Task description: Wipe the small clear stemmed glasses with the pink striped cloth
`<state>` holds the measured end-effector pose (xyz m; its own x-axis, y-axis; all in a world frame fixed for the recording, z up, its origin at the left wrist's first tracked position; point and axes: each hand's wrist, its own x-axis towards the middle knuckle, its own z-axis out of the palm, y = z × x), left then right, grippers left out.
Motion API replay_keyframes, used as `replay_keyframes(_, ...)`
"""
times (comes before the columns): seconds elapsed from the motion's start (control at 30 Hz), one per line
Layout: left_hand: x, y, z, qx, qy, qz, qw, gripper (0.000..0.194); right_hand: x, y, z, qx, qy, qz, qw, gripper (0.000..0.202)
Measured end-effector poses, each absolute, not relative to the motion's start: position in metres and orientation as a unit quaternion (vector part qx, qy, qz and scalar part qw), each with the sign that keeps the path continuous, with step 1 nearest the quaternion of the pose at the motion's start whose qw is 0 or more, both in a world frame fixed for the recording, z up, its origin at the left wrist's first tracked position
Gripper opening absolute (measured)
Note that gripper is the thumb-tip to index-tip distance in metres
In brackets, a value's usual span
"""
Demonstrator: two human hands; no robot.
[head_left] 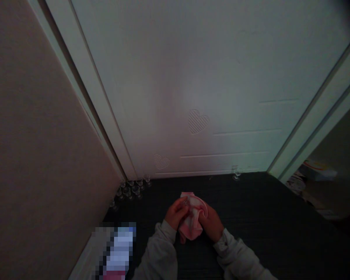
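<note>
Above the dark table, both of my hands are closed around a pink and white cloth. My left hand pinches a small clear glass at its fingertips, against the cloth; most of the glass is hidden by fingers and fabric. On the other side, my right hand grips the bunched cloth, its thumb pressed into the folds. Several small stemmed glasses stand together at the back left. One more small glass stands apart at the back right.
A dark table reaches back to a white door panel with embossed hearts. A wall borders the left side. At the lower left lies a blurred-out bright rectangle. Beyond the right edge are a pale box and other clutter.
</note>
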<state>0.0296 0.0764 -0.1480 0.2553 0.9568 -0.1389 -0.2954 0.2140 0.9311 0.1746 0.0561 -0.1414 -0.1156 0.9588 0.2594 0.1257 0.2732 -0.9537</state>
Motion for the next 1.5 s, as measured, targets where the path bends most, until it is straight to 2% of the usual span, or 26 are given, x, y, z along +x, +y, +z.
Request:
replay_keyframes(0.3,0.031,0.074,-0.141,0.408,0.382,0.475,0.679,0.055,0.174,0.055,-0.134,-0.428,-0.612,0.454,0.486,0.039)
replay_keyframes(0.5,0.030,0.076,-0.146,0.416,0.387,0.481,0.667,0.053,0.175,0.057,-0.142,-0.447,-0.619,0.420,0.492,0.036)
replay_keyframes(0.7,0.028,0.081,-0.162,0.419,0.378,0.482,0.670,0.056,0.176,0.059,-0.146,-0.440,-0.621,0.405,0.506,0.042)
replay_keyframes(0.9,0.029,0.076,-0.153,0.429,0.383,0.472,0.668,0.054,0.177,0.056,-0.148,-0.428,-0.621,0.409,0.513,0.047)
replay_keyframes(1.17,0.032,0.071,-0.143,0.429,0.379,0.471,0.671,0.045,0.174,0.051,-0.144,-0.415,-0.642,0.440,0.472,0.046)
replay_keyframes(1.3,0.031,0.073,-0.146,0.427,0.368,0.475,0.676,0.047,0.174,0.052,-0.142,-0.423,-0.645,0.439,0.461,0.044)
replay_keyframes(1.5,0.028,0.075,-0.151,0.447,0.374,0.457,0.672,0.049,0.173,0.049,-0.142,-0.430,-0.688,0.382,0.443,0.033)
